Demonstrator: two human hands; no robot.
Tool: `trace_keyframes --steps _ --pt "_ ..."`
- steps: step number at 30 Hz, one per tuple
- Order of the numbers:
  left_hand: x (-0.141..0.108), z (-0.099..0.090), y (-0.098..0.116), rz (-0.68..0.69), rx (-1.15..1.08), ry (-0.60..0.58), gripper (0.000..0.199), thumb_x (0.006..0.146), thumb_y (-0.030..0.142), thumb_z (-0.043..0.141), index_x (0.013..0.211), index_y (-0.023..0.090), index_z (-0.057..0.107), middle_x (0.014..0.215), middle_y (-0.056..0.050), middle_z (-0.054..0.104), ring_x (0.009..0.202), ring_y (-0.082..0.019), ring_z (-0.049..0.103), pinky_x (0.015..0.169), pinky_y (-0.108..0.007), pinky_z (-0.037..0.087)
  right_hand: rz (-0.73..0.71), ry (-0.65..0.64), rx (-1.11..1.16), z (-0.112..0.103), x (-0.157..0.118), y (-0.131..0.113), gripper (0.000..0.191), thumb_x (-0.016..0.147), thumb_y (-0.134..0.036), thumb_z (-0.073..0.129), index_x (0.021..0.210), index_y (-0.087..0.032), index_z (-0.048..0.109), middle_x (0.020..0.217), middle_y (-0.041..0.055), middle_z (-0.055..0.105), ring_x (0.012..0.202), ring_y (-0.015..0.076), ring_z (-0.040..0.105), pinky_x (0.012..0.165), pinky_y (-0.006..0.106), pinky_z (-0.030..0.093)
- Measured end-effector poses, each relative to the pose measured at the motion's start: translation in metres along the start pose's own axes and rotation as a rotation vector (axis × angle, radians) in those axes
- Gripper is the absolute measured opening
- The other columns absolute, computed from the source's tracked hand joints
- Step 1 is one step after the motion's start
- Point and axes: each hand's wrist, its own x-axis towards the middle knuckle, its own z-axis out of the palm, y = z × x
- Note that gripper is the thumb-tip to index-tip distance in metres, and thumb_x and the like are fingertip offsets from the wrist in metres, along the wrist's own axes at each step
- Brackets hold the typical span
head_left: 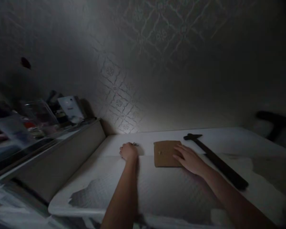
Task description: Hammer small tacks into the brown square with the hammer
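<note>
My left hand (128, 151) rests on the white table with its fingers curled down. A few small dark pieces (134, 144), too dim to name, lie at its fingertips; what the fingers hold, if anything, is hidden. To the right, my right hand (189, 158) lies with fingers stretched over the right edge of a flat, squarish brown board (166, 160). Small pale marks or bits (162, 151) show near the board's middle. Beyond that hand a dark hammer (219, 163) lies slantwise, its head toward the wall.
A shelf unit (85, 152) borders the table on the left, carrying a white box (71, 106) and blurred clutter. A patterned wall (157, 95) rises behind. Some dark, blurred object (275, 121) juts in at the far right. The room is dim.
</note>
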Motion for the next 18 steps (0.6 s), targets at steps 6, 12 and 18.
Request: trace_keyframes --steps 6,12,18 --pt "-0.0017 -0.0014 0.0014 -0.004 0.011 0.004 0.031 0.08 0.023 0.045 0.101 0.02 0.067 0.108 -0.014 0.062 0.107 -0.032 0.052 0.083 -0.04 0.041 -0.004 0.009 0.004 0.0012 0.0003 0.0018 0.043 0.086 -0.038 0.043 0.118 -0.013 0.057 0.127 0.0152 0.052 0.12 0.0275 0.044 0.102 0.045 0.034" --pt "0.0001 0.0045 0.0001 -0.013 0.033 0.036 0.029 0.081 0.029 0.046 0.101 0.022 0.066 0.109 -0.014 0.061 0.107 -0.031 0.051 0.084 -0.041 0.04 0.001 -0.004 0.004 0.0024 0.0017 0.0047 0.042 0.086 -0.039 0.045 0.117 -0.014 0.058 0.127 0.0143 0.052 0.121 0.0271 0.043 0.102 0.044 0.034" --pt "-0.0002 0.0059 0.0003 -0.014 0.035 0.051 0.03 0.083 0.032 0.043 0.098 0.019 0.066 0.105 -0.015 0.063 0.106 -0.031 0.052 0.083 -0.041 0.041 0.007 -0.047 -0.02 0.0008 0.0025 0.0047 0.044 0.087 -0.038 0.043 0.12 -0.012 0.055 0.129 0.0151 0.05 0.122 0.0259 0.042 0.102 0.041 0.033"
